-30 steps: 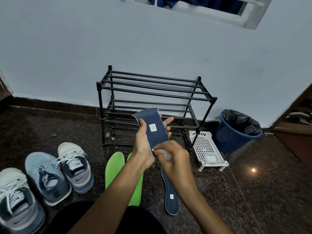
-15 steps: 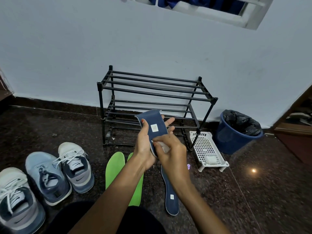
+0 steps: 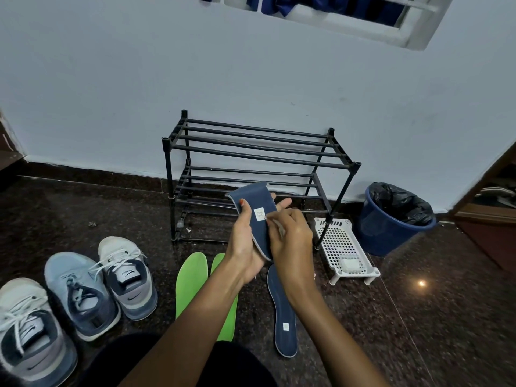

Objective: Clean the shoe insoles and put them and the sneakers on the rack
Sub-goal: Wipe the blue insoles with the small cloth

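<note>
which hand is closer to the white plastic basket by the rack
Right. The right hand, pinching a white cloth against the blue insole, is just left of the white plastic basket; the left hand grips the insole farther left.

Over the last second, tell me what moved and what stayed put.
The right hand, pinching a white cloth, slid up the blue insole from its lower part to the white label. The left hand kept its grip on that insole in front of the rack. The green insoles, the second blue insole and the sneakers did not move.
</note>
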Motion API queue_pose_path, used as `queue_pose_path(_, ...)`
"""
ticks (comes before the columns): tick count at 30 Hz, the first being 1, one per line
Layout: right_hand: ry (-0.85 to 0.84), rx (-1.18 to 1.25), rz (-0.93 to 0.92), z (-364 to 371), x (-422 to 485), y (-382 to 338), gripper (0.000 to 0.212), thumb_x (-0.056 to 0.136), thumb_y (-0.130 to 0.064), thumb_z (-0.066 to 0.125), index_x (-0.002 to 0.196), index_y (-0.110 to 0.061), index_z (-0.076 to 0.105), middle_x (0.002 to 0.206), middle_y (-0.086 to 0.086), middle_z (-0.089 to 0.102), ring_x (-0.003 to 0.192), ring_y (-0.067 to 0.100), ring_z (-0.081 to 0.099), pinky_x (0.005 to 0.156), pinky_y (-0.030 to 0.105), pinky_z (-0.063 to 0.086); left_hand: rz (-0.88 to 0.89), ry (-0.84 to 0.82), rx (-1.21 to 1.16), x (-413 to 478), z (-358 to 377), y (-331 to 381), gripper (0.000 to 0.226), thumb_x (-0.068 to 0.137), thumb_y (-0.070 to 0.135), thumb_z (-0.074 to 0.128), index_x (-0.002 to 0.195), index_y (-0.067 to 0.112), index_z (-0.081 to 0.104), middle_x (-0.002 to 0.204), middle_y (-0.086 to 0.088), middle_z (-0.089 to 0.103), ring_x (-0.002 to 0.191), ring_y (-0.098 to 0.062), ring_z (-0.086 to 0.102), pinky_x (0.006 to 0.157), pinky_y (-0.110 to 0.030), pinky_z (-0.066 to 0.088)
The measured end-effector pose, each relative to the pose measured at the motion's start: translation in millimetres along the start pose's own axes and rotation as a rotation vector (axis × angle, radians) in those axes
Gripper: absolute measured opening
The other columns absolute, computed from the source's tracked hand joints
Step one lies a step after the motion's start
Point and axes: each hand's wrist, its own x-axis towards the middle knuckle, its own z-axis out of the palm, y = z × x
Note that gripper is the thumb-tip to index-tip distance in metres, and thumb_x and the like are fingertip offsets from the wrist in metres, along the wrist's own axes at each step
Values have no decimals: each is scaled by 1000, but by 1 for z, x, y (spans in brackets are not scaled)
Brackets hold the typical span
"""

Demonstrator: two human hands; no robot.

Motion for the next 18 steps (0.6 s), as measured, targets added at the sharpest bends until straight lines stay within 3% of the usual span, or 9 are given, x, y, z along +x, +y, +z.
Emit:
queue_pose_path(3,-75,62,-22,-1,-6,-4,16,81,8,58,89,-1,68,87,8,58,78,11,52,68,-2,34,8,30,33,4,-3,1,74,96,58,10,131,7,51,117,-7,67,101,-10,66,80,-25,54)
queue_pose_path(6,-71,41,-34,-1,-7,-2,16,80,10,58,86,-1,68,87,7,58,79,9,51,69,-3,32,-6,60,51,5,-2,0,77,95,59,9,133,5,49,121,-7,65,106,-10,64,80,-23,54)
queue_pose_path(9,-21,1,-16,-1,-1,1,14,84,5,55,90,-1,66,86,0,49,80,14,50,67,7,36,-15,42,31,1,2,-2,73,97,56,13,104,14,72,111,-5,70,99,-15,67,87,-30,51)
queue_pose_path(11,21,-30,-13,-1,4,3,12,86,3,54,89,-1,64,87,-1,47,82,19,51,66,16,36,-29,8,10,0,3,-3,74,98,54,16,80,18,78,91,-2,74,82,-13,71,78,-28,53)
queue_pose_path(14,42,-56,7,1,9,5,11,87,1,53,89,-2,63,88,-2,46,85,22,51,69,20,36,-50,34,-26,1,0,-4,58,97,53,26,92,15,70,85,-4,72,74,-15,69,69,-27,55)
queue_pose_path(18,-16,-5,4,3,4,1,13,84,6,55,88,1,65,86,2,51,82,18,52,67,8,34,-39,12,22,-1,0,-2,71,97,55,18,85,15,76,93,-3,74,84,-12,70,81,-28,50)
